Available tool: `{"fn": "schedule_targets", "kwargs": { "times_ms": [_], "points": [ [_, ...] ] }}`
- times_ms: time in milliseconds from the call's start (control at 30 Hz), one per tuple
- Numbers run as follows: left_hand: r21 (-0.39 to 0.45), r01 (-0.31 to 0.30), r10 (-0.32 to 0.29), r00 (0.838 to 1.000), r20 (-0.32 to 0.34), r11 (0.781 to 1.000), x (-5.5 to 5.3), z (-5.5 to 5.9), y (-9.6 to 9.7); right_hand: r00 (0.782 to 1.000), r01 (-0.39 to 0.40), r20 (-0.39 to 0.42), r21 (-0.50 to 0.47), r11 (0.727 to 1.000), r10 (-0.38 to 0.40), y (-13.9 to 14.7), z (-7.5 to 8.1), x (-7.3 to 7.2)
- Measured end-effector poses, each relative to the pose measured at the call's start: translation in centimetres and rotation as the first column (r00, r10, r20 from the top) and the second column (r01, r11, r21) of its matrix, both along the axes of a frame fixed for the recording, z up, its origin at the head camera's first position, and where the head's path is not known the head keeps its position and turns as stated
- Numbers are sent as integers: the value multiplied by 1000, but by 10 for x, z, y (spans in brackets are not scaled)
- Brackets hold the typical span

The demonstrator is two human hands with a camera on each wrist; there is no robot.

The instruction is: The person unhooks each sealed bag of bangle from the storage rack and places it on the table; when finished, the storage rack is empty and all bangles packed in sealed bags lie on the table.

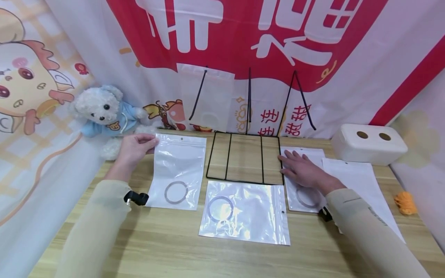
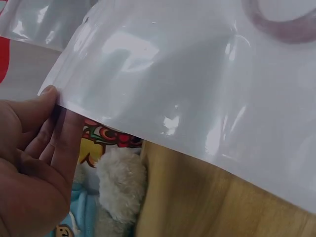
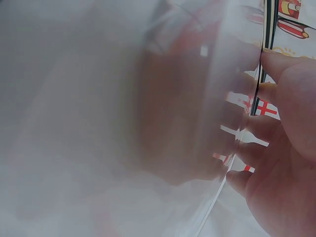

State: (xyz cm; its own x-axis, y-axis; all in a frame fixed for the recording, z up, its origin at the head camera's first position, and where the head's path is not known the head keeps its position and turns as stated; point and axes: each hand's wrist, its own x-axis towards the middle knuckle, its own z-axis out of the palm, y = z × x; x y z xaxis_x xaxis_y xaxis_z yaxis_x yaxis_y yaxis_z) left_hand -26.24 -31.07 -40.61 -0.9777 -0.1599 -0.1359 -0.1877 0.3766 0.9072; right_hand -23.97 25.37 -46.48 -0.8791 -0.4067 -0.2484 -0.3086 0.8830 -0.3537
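Observation:
My left hand [image 1: 139, 144] pinches the upper left corner of a white zip bag [image 1: 180, 168], thumb on its front. A pale ring [image 1: 165, 195] shows low in this bag; its near edge bows up from the wood in the left wrist view. My right hand [image 1: 300, 168] rests with spread fingers on another zip bag [image 1: 290, 200], whose ring is partly beside my wrist. In the right wrist view, translucent film [image 3: 74, 118] covers the fingertips. Between the hands, a third bag [image 1: 257, 216] with a ring [image 1: 210, 210] lies sideways.
A black wire rack [image 1: 227, 156] with upright hooks stands at the back; one bag [image 1: 224, 94] hangs from its left hook. White bag [image 1: 363, 173], a box with two holes [image 1: 354, 148] and an orange item [image 1: 405, 203] are rightward. A plush bear [image 1: 102, 104] sits left.

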Motion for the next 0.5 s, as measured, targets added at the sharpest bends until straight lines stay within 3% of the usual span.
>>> {"fn": "schedule_targets", "kwargs": {
  "times_ms": [300, 500],
  "points": [
    [-81, 32, -27, 998, 53, 996, -16, -27, 0, 1000, -16, -18, -14, 1000, 16, -1, 4, 1],
    [-199, 101, -88, 994, 72, 975, -20, -43, 0, 1000, -12, -14, -5, 1000, 12, 0, 3, 1]
  ]
}}
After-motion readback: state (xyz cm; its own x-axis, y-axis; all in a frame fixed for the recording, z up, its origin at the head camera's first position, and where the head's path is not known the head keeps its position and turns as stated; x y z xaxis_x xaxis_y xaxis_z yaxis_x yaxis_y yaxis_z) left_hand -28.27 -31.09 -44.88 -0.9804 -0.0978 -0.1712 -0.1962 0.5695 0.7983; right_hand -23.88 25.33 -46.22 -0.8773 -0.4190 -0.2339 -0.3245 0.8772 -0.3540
